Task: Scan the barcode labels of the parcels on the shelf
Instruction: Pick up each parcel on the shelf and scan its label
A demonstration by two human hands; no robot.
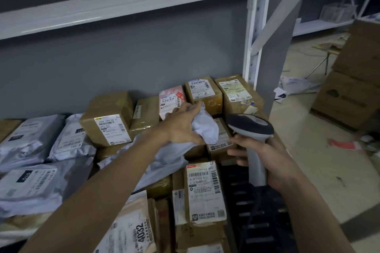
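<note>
My left hand (181, 127) grips the bunched end of a grey plastic mailer bag (168, 156), lifted over the pile in the middle of the shelf. My right hand (265, 156) holds the handle of a grey and black barcode scanner (249, 125), its head pointing left toward the bag. Cardboard parcels with white barcode labels lie around: one box (109, 123) to the left, one (205, 191) below the bag, a pink one (171, 98) and two brown ones (202, 92) (238, 92) at the back. The bag's own label is not visible.
Grey mailer bags (30, 183) lie at the left. A white shelf beam (123, 4) runs overhead and a white upright post (251, 47) stands at the right. Large cardboard boxes (349, 88) and scattered paper sit on the floor to the right. A black slotted crate (257, 211) is below the scanner.
</note>
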